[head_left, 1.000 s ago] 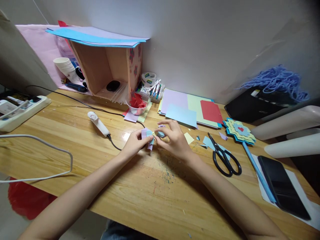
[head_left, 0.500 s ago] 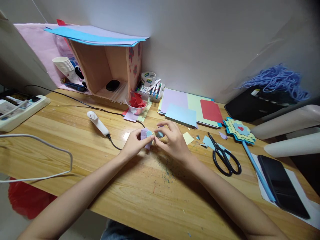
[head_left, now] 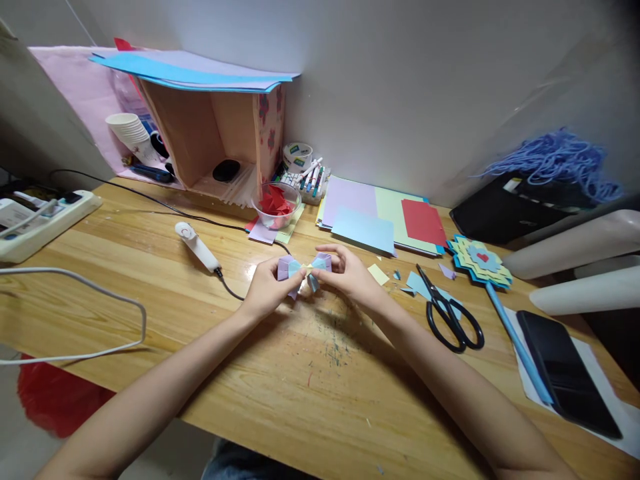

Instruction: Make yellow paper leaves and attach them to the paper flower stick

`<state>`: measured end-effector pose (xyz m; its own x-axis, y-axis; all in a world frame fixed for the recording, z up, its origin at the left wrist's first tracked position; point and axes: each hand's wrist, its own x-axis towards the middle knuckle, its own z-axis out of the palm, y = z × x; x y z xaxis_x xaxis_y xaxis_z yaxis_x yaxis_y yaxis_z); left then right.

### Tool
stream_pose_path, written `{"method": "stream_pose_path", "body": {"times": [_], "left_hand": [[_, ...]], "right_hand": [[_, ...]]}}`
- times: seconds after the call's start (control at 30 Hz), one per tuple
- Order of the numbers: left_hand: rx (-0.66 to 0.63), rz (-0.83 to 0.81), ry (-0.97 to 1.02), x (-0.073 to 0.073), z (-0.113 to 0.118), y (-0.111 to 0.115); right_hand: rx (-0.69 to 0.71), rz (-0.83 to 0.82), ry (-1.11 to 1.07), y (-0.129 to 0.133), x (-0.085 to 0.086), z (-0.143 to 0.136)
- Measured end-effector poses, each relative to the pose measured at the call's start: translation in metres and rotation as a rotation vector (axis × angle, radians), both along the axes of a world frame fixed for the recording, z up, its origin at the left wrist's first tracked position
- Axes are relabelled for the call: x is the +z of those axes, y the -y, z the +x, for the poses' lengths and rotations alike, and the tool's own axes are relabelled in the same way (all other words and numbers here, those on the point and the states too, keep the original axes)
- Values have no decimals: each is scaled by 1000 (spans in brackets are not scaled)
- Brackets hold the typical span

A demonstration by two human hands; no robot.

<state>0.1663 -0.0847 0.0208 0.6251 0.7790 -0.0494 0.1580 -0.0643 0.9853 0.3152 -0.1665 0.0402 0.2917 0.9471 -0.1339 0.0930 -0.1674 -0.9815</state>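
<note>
Between my two hands is a folded paper bow point(head_left: 296, 267), with lilac outer loops, light blue inner folds and a small yellow band at its middle. My left hand point(head_left: 269, 285) grips its left side, thumb laid toward the yellow centre. On the other side my right hand point(head_left: 345, 272) pinches the right loop, its thumb in front and fingers behind. Light blue and lilac tails hang below the middle. The bow is held just above the wooden table point(head_left: 280, 380). Parts of its right loop are hidden by my fingers.
Black-handled scissors point(head_left: 447, 313) lie right among paper scraps. Beyond stand coloured paper sheets point(head_left: 363, 230), a clear bowl point(head_left: 277, 207) of red paper pieces and a cardboard box point(head_left: 200, 133). A white corded hot glue gun point(head_left: 197, 248) rests left. A paper flower point(head_left: 480, 260) and phone point(head_left: 567, 370) are at right.
My right hand has shifted from the yellow middle of the bow to its right loop. The bow now faces me more fully, with both sides spread. My left hand stays nearly in place.
</note>
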Motion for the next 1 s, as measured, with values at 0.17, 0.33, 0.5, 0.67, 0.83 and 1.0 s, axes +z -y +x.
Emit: {"method": "stream_pose_path", "body": {"times": [0.17, 0.33, 0.5, 0.67, 0.83, 1.0], "left_hand": [[-27, 0, -7, -1, 1, 2], [-46, -36, -17, -2, 1, 1], [-117, -97, -46, 1, 0, -3], [-188, -72, -83, 0, 0, -4], [-250, -15, -106, -1, 1, 3], [-277, -5, -142, 1, 0, 7]], "right_hand": [[-8, -14, -54, 0, -3, -2], [1, 7, -33, 1, -7, -1], [18, 3, -3, 0, -8, 2], [76, -7, 164, -2, 0, 5], [138, -15, 195, 0, 1, 1], [106, -60, 105, 0, -1, 0]]}}
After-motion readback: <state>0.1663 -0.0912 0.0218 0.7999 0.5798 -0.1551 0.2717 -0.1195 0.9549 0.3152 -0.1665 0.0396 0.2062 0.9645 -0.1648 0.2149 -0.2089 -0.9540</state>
